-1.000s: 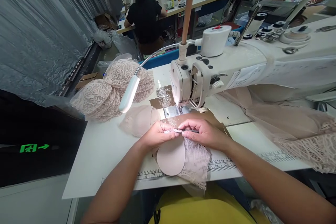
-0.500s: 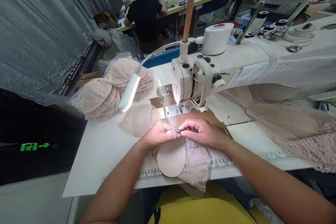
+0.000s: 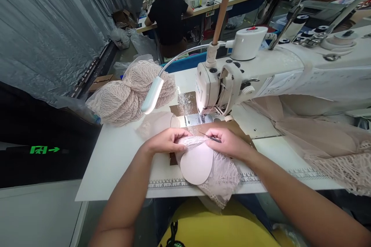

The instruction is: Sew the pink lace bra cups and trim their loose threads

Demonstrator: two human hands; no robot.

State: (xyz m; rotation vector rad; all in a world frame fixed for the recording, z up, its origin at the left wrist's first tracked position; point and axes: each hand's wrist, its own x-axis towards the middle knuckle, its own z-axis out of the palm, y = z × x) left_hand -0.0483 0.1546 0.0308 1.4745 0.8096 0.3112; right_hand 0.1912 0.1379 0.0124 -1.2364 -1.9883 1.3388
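My left hand (image 3: pixel 165 141) pinches the top edge of a beige padded cup (image 3: pixel 197 164) with pink lace (image 3: pixel 223 177) hanging beneath it, at the table's near edge. My right hand (image 3: pixel 228 142) is closed on a thin dark pointed tool (image 3: pixel 209 137), likely tweezers or snips, whose tip lies at the cup's upper edge. Both hands sit just in front of the needle area of the white sewing machine (image 3: pixel 261 73).
A pile of pink lace cups (image 3: pixel 130 92) lies at the left of the white table (image 3: pixel 116 162), under a gooseneck lamp (image 3: pixel 152 95). More beige fabric (image 3: pixel 324 139) is heaped under the machine arm at right. A person in black sits at a far bench (image 3: pixel 171 19).
My hands have drawn slightly apart along the cup's top edge; the tool's tip now points up and left. The view has shifted a little to the left.
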